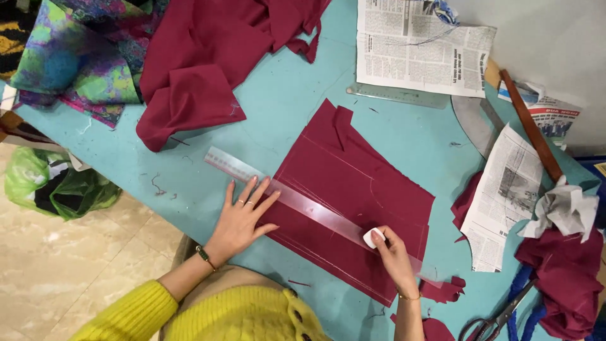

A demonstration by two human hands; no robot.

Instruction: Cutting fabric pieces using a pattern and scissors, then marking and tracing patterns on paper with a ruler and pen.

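Note:
A flat piece of dark red fabric (360, 183) lies on the turquoise table (284, 95), marked with faint chalk lines. A long clear plastic ruler (303, 203) lies diagonally across it. My left hand (243, 218) presses flat on the ruler's left part, fingers spread. My right hand (390, 252) pinches a small white piece of chalk (370, 237) against the ruler's edge near the fabric's lower right.
A heap of dark red cloth (214, 57) and multicoloured fabric (82, 57) sit at the top left. Newspaper sheets (416, 47) and a second clear ruler (398, 96) lie at the top. Scissors (495, 319), red scraps (442, 290) and a wooden stick (533, 129) are at the right.

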